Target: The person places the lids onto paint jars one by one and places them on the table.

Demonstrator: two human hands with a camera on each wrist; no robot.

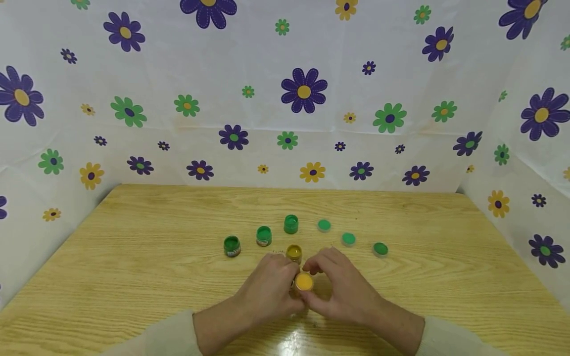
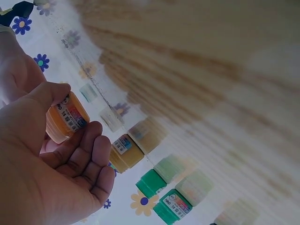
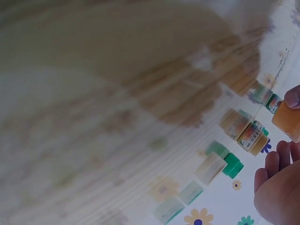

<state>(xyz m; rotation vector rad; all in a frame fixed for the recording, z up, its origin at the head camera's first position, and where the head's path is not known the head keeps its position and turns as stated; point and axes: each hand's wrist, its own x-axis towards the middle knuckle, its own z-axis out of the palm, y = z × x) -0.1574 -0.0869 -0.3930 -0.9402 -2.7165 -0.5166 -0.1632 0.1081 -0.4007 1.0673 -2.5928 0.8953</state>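
Observation:
Low over the table, close to the person, is a small orange paint jar (image 1: 305, 282) with a printed label, its round top facing up. Thumb and fingers of the left hand (image 2: 61, 154) grip its labelled side. From the other side the right hand (image 1: 345, 287) reaches round it, thumb at the rim and index finger curved near the top. Just beyond the hands stands an uncovered ochre paint jar (image 1: 294, 253), partly overlapped by the left hand (image 1: 271, 284) in the head view.
Several uncovered green paint jars stand behind and to the left, among them a dark green jar (image 1: 232, 246) and another green jar (image 1: 291, 224). Green lids, including a darker green lid (image 1: 380, 248), lie to the right. A flower-printed cloth (image 1: 267, 113) surrounds the wooden table (image 1: 133, 277).

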